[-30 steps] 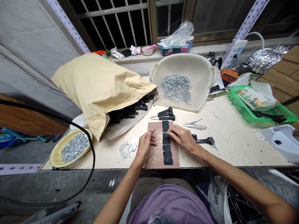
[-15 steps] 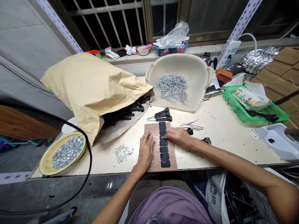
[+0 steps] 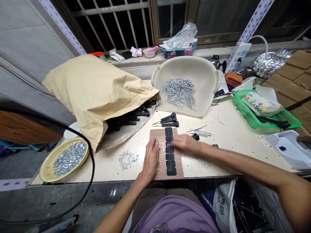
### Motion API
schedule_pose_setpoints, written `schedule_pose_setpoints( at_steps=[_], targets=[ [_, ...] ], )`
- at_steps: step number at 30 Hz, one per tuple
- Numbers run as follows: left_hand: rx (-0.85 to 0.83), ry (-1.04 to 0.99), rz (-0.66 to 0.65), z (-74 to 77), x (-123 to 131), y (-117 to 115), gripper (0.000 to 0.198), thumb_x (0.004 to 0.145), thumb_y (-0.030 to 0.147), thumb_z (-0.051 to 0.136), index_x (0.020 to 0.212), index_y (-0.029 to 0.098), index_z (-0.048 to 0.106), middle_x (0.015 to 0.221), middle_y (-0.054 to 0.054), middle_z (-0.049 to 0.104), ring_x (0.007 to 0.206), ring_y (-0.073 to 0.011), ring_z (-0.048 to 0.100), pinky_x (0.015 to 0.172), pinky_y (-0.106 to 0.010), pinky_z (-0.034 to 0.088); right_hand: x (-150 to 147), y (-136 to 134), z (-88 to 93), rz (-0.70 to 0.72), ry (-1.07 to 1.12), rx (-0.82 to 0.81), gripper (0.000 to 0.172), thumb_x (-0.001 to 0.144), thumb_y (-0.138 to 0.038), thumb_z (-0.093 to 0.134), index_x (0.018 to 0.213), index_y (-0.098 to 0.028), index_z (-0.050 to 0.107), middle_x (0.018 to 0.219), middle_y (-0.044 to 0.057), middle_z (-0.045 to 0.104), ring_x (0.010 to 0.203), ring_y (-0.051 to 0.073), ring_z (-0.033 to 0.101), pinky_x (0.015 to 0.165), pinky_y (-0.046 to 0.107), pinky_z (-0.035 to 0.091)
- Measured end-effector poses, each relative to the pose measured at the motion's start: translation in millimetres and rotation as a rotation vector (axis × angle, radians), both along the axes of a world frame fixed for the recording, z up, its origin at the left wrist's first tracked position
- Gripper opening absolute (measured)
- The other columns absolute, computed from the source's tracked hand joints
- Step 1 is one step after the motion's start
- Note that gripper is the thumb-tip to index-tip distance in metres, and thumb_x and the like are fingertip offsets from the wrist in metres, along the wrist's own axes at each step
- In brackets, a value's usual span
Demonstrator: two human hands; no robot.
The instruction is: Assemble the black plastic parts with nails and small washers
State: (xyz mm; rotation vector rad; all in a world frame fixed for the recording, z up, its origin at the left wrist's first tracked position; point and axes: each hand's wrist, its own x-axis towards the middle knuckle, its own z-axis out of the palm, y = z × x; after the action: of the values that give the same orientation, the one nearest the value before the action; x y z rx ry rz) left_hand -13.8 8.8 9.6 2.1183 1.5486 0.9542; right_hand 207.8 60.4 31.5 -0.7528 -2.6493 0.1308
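My left hand lies on the left edge of a brown board, fingers extended and close together, holding nothing visible. A column of black rounded pads runs down the board, with small pale bits scattered left of it. Over the upper pads is my right hand, blurred, its fingers curled together at the column's right side. What its fingertips hold, if anything, is hidden. Just beyond the board lie several black-headed pieces with thin metal pins. Loose metal pins lie right of the board.
A paper sack of black parts leans at the left, near a yellow bowl of shiny small pieces. Small clear bits lie left of my hand. A white basin holds metal pins. A green basket stands at the right.
My right hand has shifted slightly and is now blurred, still by the upper pads. My left hand stays on the board, and the pads keep their places.
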Motion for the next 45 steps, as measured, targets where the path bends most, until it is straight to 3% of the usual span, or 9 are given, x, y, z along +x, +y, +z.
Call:
schedule_pose_setpoints(
  at_steps=[3, 7, 11, 20, 26, 32, 35, 39, 45],
  targets=[
    [0.004, 0.023, 0.000, -0.7, 0.2, 0.0, 0.039, 0.092, 0.025, 0.039, 0.129, 0.017, 0.048, 0.132, -0.015, 0.047, 0.127, -0.0293, 0.038, 0.104, -0.051, 0.034, 0.0, -5.8, -4.5, 0.085, -0.024, 0.010, 0.032, 0.096, -0.013, 0.027, 0.085, -0.017, 0.057, 0.069, -0.001, 0.052, 0.062, 0.010, 0.045, 0.053, 0.021, 0.042],
    [-0.010, 0.013, -0.007, -0.1, 0.1, -0.2, 0.040, 0.092, 0.026, 0.039, 0.130, 0.017, 0.047, 0.133, -0.016, 0.047, 0.127, -0.0291, 0.038, 0.105, -0.051, 0.033, 6.5, 17.4, 2.5, -0.158, 0.034, -0.017, 0.029, 0.097, -0.019, 0.030, 0.084, -0.014, 0.056, 0.077, 0.002, 0.054, 0.068, 0.010, 0.047, 0.054, 0.021, 0.041],
    [-0.012, 0.028, -0.010, 0.0, 0.3, -0.6, 0.040, 0.092, 0.026, 0.038, 0.130, 0.016, 0.046, 0.133, -0.016, 0.046, 0.128, -0.0280, 0.037, 0.105, -0.050, 0.033, 8.4, 26.9, 5.7, -0.049, 0.014, 0.023, 0.023, 0.096, -0.020, 0.035, 0.086, -0.016, 0.055, 0.083, 0.004, 0.054, 0.077, 0.012, 0.049, 0.058, 0.021, 0.039],
    [0.056, 0.070, -0.011, -3.3, 0.2, -0.9, 0.039, 0.093, 0.025, 0.036, 0.130, 0.018, 0.046, 0.132, -0.014, 0.048, 0.128, -0.0277, 0.038, 0.104, -0.050, 0.036, 5.3, -12.3, 3.1, 0.087, -0.118, 0.102, 0.023, 0.095, -0.013, 0.034, 0.085, -0.016, 0.055, 0.076, 0.002, 0.051, 0.070, 0.012, 0.044, 0.054, 0.022, 0.032],
    [0.050, 0.084, -0.019, -4.3, 0.1, -1.4, 0.039, 0.092, 0.022, 0.036, 0.129, 0.013, 0.046, 0.132, -0.017, 0.047, 0.128, -0.0291, 0.038, 0.104, -0.051, 0.035, 1.8, -19.9, 6.9, 0.015, -0.085, 0.077, 0.025, 0.095, -0.019, 0.036, 0.082, -0.016, 0.057, 0.075, 0.002, 0.051, 0.069, 0.012, 0.045, 0.053, 0.022, 0.030],
    [0.010, 0.017, -0.001, -7.6, -1.6, -1.9, 0.040, 0.092, 0.022, 0.036, 0.129, 0.013, 0.048, 0.135, -0.018, 0.046, 0.130, -0.0290, 0.036, 0.106, -0.050, 0.032, 36.1, -43.8, 15.7, -0.098, -0.029, -0.065, 0.027, 0.096, -0.025, 0.039, 0.084, -0.015, 0.061, 0.075, 0.003, 0.054, 0.069, 0.011, 0.048, 0.057, 0.022, 0.035],
    [-0.009, -0.013, 0.013, -9.8, -1.5, -2.3, 0.040, 0.092, 0.023, 0.036, 0.130, 0.014, 0.048, 0.136, -0.017, 0.046, 0.130, -0.0284, 0.037, 0.106, -0.049, 0.031, 54.5, -50.9, 24.5, -0.117, -0.053, -0.044, 0.024, 0.094, -0.027, 0.044, 0.085, -0.017, 0.063, 0.077, 0.004, 0.058, 0.074, 0.013, 0.051, 0.063, 0.024, 0.038],
    [-0.001, -0.018, 0.003, -6.1, 0.7, -4.3, 0.040, 0.092, 0.024, 0.038, 0.130, 0.015, 0.047, 0.135, -0.016, 0.046, 0.128, -0.0277, 0.039, 0.105, -0.049, 0.034, 39.5, -25.5, 38.7, -0.252, -0.022, 0.076, 0.026, 0.094, -0.029, 0.044, 0.085, -0.017, 0.065, 0.079, 0.006, 0.062, 0.077, 0.016, 0.052, 0.068, 0.026, 0.039],
    [0.161, -0.001, 0.155, 28.4, -31.5, -10.1, 0.033, 0.093, 0.022, 0.039, 0.120, 0.017, 0.057, 0.122, -0.013, 0.053, 0.116, -0.0244, 0.047, 0.097, -0.044, 0.043, -29.7, 67.6, 35.9, -0.373, -0.305, 0.095, 0.029, 0.095, -0.022, 0.037, 0.099, -0.018, 0.065, 0.093, 0.009, 0.064, 0.090, 0.019, 0.050, 0.068, 0.026, 0.035]
  ],
)
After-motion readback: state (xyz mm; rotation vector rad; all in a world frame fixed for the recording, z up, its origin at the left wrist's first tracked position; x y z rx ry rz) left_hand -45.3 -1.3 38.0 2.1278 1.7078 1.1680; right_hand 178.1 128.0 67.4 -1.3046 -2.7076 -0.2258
